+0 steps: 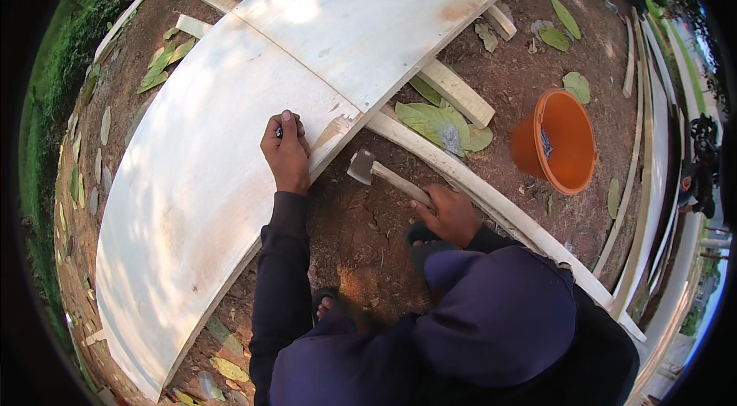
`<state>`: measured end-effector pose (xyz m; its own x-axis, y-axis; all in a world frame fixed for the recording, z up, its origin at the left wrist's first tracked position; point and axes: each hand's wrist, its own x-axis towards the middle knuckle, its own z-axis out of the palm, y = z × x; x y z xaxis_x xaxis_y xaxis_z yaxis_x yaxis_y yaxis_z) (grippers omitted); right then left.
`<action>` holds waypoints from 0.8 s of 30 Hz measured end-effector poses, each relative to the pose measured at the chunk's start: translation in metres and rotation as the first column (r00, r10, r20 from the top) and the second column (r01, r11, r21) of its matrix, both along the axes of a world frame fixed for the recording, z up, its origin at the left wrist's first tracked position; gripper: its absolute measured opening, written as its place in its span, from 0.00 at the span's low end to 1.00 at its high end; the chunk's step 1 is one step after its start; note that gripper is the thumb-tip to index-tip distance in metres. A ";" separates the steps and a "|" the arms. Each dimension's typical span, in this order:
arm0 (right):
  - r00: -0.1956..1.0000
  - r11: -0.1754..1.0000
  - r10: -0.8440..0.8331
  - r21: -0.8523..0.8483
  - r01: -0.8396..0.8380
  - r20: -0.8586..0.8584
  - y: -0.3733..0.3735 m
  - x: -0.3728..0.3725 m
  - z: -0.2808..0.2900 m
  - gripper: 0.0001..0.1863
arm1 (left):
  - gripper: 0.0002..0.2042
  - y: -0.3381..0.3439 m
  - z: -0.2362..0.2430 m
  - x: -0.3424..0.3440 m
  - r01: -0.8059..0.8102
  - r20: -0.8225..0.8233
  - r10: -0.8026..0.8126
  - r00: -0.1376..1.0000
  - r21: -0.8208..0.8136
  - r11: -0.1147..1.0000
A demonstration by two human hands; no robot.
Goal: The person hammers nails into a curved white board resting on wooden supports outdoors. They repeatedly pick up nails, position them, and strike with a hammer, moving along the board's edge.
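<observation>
My left hand [287, 153] rests closed over the pale plywood sheet [207, 153], near its chipped corner by the seam. Small grey metal bits, which look like nails [279, 132], show between its fingers. Wrapped round a wooden handle, my right hand [449, 216] holds a hatchet [399, 183] low beside the sheet's edge. The grey hatchet head points left, apart from the wood. A second plywood sheet [384, 14] meets the first along a straight seam.
Wooden beams [461, 93] lie under the sheets, and a long one [491, 199] runs past my right side. An orange bucket [535, 141] with nails [546, 145] inside stands at the right. Leaves [430, 126] litter the brown soil. Long boards [652, 168] lie at the far right.
</observation>
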<state>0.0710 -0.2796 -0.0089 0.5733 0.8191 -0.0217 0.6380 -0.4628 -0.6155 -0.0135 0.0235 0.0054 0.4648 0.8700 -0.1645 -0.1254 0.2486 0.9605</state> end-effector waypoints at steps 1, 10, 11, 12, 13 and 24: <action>1.000 1.000 0.020 -0.011 -0.019 0.025 -0.012 0.003 0.001 0.16 | 0.14 -0.002 0.000 0.001 0.011 -0.007 -0.011 1.000 0.013 1.000; 1.000 0.992 -0.008 -0.129 0.011 0.030 -0.035 0.064 0.039 0.17 | 0.13 -0.062 0.008 -0.021 0.171 -0.147 -0.158 0.976 0.085 0.982; 0.998 0.985 -0.059 -0.160 0.057 -0.005 -0.035 0.070 0.041 0.18 | 0.12 -0.084 0.012 -0.023 0.249 -0.203 -0.231 0.952 0.069 0.966; 0.994 0.979 -0.098 -0.182 0.089 -0.042 -0.031 0.074 0.039 0.20 | 0.11 -0.102 0.020 -0.027 0.314 -0.261 -0.289 0.921 0.059 0.948; 0.991 0.986 -0.125 -0.119 0.120 -0.039 -0.029 0.076 0.038 0.20 | 0.11 -0.114 0.015 -0.035 0.358 -0.289 -0.353 0.890 -0.039 0.933; 0.801 0.926 0.379 0.186 -0.330 -0.463 0.017 0.055 0.052 0.18 | 0.14 -0.143 0.011 -0.033 0.243 -0.076 -0.318 0.945 -0.488 0.839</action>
<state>0.1261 -0.2627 0.0429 0.1785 0.9750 -0.1321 0.3563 -0.1892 -0.9150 -0.0460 -0.1191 0.0168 0.6144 0.5091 -0.6028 0.1522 0.6732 0.7236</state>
